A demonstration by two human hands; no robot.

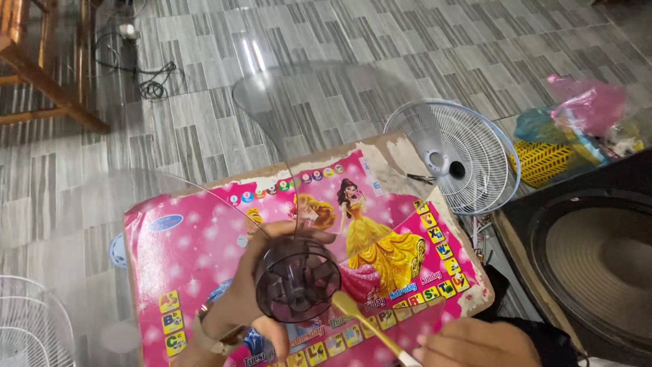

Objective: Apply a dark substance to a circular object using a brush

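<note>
My left hand [238, 309] grips the dark round hub [297, 278] of a clear plastic fan blade [299, 102], whose see-through blades spread out over the floor and the table. My right hand [475, 343] holds a thin brush with a yellowish tip [370, 326], and that tip lies at the hub's lower right edge. Both hands hover above a small pink table [183, 251] printed with cartoon princesses and letter squares.
A white fan grille [475, 163] lies on the tiled floor beyond the table. Another white grille [27, 326] shows at the lower left. A large black speaker [598, 265] stands at the right, with plastic bags [577, 129] behind it. Wooden furniture legs [47, 81] and cables [146, 78] are at the upper left.
</note>
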